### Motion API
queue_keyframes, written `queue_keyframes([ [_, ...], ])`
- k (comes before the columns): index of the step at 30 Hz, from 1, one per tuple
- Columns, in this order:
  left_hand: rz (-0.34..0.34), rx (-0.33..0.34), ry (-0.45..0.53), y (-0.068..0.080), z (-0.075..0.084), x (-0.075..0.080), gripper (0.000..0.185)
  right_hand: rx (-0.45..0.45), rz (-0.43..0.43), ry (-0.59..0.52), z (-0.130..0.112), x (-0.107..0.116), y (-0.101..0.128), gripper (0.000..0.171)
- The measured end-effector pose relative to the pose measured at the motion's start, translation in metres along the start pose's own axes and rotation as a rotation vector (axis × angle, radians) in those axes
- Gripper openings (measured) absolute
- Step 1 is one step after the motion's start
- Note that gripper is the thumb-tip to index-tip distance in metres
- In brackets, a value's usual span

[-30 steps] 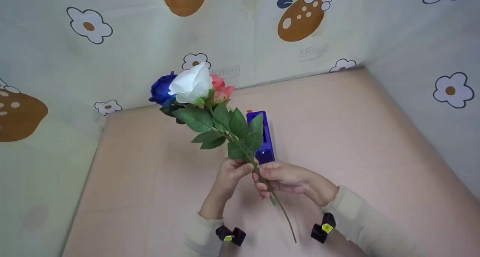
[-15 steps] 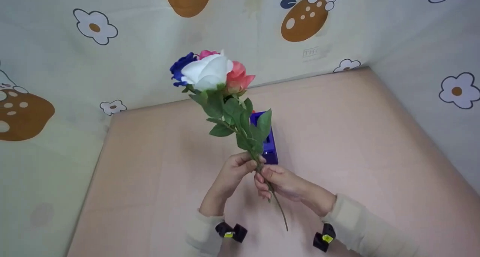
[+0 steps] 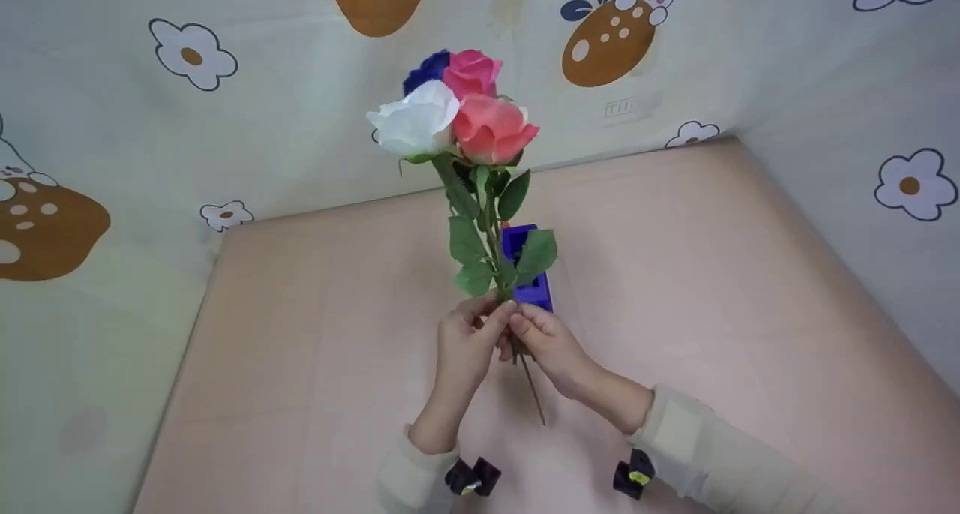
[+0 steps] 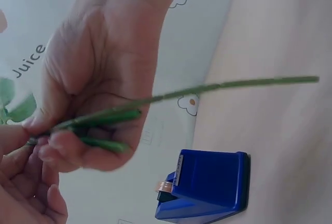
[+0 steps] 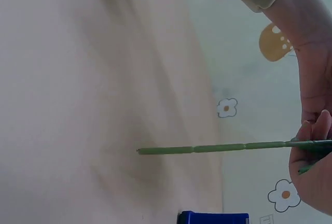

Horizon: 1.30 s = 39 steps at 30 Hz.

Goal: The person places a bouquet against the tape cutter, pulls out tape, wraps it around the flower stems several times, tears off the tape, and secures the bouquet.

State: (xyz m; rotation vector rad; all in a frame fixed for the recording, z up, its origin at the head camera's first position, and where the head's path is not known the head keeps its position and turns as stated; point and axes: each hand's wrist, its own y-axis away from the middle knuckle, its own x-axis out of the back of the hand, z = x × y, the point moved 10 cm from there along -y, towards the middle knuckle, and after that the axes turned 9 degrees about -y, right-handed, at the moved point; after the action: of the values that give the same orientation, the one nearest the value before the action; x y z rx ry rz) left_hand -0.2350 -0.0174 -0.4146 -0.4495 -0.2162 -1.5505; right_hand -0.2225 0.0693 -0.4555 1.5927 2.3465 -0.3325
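Both the left hand (image 3: 466, 341) and right hand (image 3: 541, 338) pinch the rose stems (image 3: 493, 244) upright above the desk (image 3: 300, 334), so a loosened grip would likely let the top-heavy blooms (image 3: 457, 120) splay or drop onto the blue box (image 3: 531, 274).

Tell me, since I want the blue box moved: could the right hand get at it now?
Probably not yet. The right hand is close to the blue box, but it grips the flower stems together with the left hand, and the leaves hang before the box.

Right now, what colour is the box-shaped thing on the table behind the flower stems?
The plastic box is deep blue, shown best in the left wrist view.
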Motion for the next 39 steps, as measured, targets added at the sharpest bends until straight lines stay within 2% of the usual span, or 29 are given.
queue_keyframes([
  [4, 0.001, 0.028, 0.007, -0.002, -0.002, 0.002, 0.025, -0.048, 0.026, -0.057, 0.007, -0.001, 0.0, 0.028],
  [8, 0.047, 0.037, 0.005, -0.004, -0.005, 0.008, 0.021, -0.081, 0.015, -0.065, 0.009, -0.006, -0.002, 0.042],
  [11, 0.095, 0.057, -0.006, -0.005, -0.008, 0.013, 0.02, -0.093, 0.015, 0.017, 0.009, -0.008, -0.004, 0.049],
  [15, 0.137, 0.092, -0.03, -0.007, -0.014, 0.019, 0.019, -0.109, 0.054, 0.156, 0.008, -0.007, -0.009, 0.039],
  [21, 0.11, 0.151, -0.007, -0.015, -0.025, 0.026, 0.02, -0.141, 0.087, 0.231, 0.011, -0.01, -0.017, 0.028],
  [27, 0.067, 0.192, 0.001, -0.024, -0.036, 0.034, 0.019, -0.192, 0.078, 0.221, 0.017, -0.016, -0.027, 0.031],
  [30, 0.068, 0.216, -0.005, -0.027, -0.043, 0.04, 0.017, -0.215, 0.071, 0.235, 0.019, -0.014, -0.029, 0.034],
  [35, 0.077, 0.291, -0.027, -0.032, -0.059, 0.056, 0.016, -0.203, 0.106, 0.3, 0.014, 0.009, -0.027, 0.036],
  [37, 0.071, 0.323, -0.037, -0.035, -0.068, 0.063, 0.017, -0.159, 0.145, 0.339, 0.006, 0.026, -0.027, 0.036],
  [39, 0.063, 0.355, -0.051, -0.038, -0.077, 0.07, 0.019, -0.087, 0.197, 0.423, -0.009, 0.047, -0.026, 0.035],
])
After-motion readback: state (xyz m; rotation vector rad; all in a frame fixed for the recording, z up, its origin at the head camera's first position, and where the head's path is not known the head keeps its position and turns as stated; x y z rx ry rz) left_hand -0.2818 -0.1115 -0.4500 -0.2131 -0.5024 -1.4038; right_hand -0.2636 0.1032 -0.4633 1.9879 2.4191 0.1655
